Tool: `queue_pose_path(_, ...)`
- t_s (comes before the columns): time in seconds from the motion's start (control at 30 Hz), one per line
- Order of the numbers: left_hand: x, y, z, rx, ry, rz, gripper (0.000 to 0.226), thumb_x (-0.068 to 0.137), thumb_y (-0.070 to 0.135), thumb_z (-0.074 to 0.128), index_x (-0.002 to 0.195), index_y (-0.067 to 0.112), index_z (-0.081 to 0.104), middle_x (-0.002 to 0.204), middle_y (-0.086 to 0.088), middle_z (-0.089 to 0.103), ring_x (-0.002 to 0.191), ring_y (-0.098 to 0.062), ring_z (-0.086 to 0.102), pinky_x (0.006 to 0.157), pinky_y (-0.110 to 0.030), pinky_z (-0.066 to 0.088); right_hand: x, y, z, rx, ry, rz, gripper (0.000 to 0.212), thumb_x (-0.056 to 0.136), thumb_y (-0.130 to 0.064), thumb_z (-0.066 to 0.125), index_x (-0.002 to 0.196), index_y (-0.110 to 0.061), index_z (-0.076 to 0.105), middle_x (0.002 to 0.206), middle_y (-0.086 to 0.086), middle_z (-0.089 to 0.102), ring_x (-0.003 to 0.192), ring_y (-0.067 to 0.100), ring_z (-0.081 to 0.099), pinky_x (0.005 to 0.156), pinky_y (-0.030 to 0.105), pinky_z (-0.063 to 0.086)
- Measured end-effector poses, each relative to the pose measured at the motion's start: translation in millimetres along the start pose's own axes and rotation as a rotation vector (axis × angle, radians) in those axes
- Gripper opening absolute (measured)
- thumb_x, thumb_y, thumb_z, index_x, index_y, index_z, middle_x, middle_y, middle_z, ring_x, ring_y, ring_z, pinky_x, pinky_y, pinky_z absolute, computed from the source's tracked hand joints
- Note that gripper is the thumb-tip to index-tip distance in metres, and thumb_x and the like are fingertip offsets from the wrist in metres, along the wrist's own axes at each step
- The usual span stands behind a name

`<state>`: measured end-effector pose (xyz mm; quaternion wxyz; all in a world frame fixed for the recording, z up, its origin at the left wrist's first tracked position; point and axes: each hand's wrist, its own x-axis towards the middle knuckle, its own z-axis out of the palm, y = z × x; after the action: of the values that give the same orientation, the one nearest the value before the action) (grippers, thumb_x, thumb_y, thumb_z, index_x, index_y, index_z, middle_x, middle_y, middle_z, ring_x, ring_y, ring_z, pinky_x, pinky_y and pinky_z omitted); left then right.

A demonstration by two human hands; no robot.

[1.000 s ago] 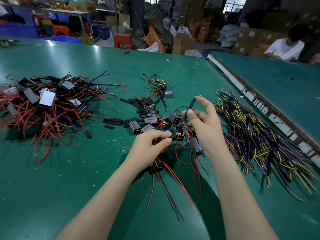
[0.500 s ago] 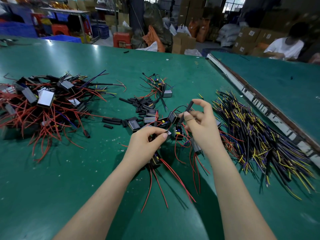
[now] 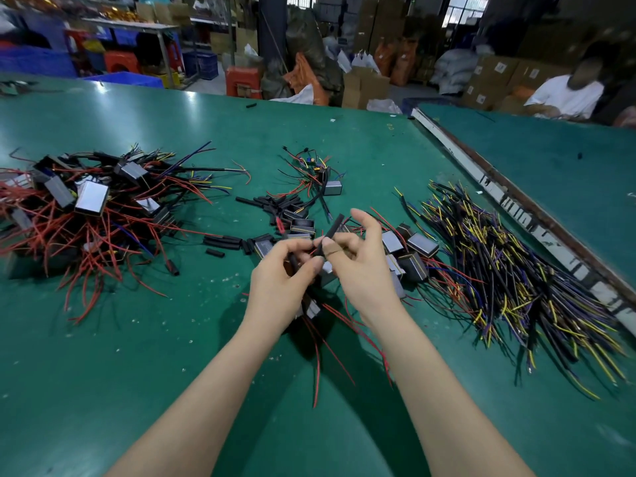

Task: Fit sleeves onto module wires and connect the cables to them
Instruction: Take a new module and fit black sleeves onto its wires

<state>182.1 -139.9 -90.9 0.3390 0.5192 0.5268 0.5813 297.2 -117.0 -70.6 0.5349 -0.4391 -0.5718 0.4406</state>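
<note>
While your hands meet over the green worktop [image 3: 172,339], you are working a black sleeve [image 3: 329,235] onto a module's red wire.

Your right hand [image 3: 361,270] pinches the sleeve, tilted up to the right; your left hand [image 3: 278,287] pinches the wire just beside it, a module [image 3: 311,308] hanging below. Loose sleeves [image 3: 223,242] lie to the left, cables [image 3: 509,277] heaped on the right, modules [image 3: 89,197] piled far left.

Both bare forearms enter from the lower edge and converge at frame centre. Left hand [image 3: 282,270]: back toward the camera, fingers curled in a pinch. Right hand [image 3: 364,263]: thumb and forefinger pinched, taped fingertip visible, remaining fingers [image 3: 361,218] arched upward. Hands nearly touching at the fingertips.
</note>
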Motion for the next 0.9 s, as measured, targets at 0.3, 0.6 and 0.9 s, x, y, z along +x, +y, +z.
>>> queue_pose_path(0.3,0.1,3.6,-2.3,0.030,0.000,0.078,0.015,0.080,0.040,0.067,0.093,0.045,0.061,0.100,0.005,0.066,0.099,-0.020,0.062,0.091,-0.049,0.048,-1.2,-12.6,-15.2,0.012,-0.231,0.157,0.021,0.092,-0.004,0.060,0.105,-0.019,0.053,0.076,-0.006,0.066,0.051,-0.004,0.053,0.050,0.009,0.040)
queue_pose_path(0.6,-0.4,-2.3,-3.5,0.096,-0.086,0.010,0.009,0.084,0.031,0.070,0.077,0.037,0.067,0.075,0.018,0.068,0.073,-0.003,0.059,0.074,-0.023,0.047,6.7,-14.8,-35.4,-0.047,-0.133,0.154,0.016,0.098,-0.022,0.052,0.097,-0.026,0.068,0.077,-0.016,0.065,0.063,-0.002,0.056,0.057,0.013,0.043)
queue_pose_path(0.9,-2.9,1.8,-3.2,0.238,-0.253,0.097,0.016,0.086,0.019,0.066,0.071,0.024,0.061,0.068,0.013,0.059,0.061,0.004,0.049,0.061,-0.011,0.038,7.3,-17.2,-36.9,-0.107,0.057,0.013,0.019,0.098,-0.013,0.053,0.085,-0.021,0.064,0.075,-0.008,0.063,0.052,-0.007,0.052,0.054,0.007,0.040)
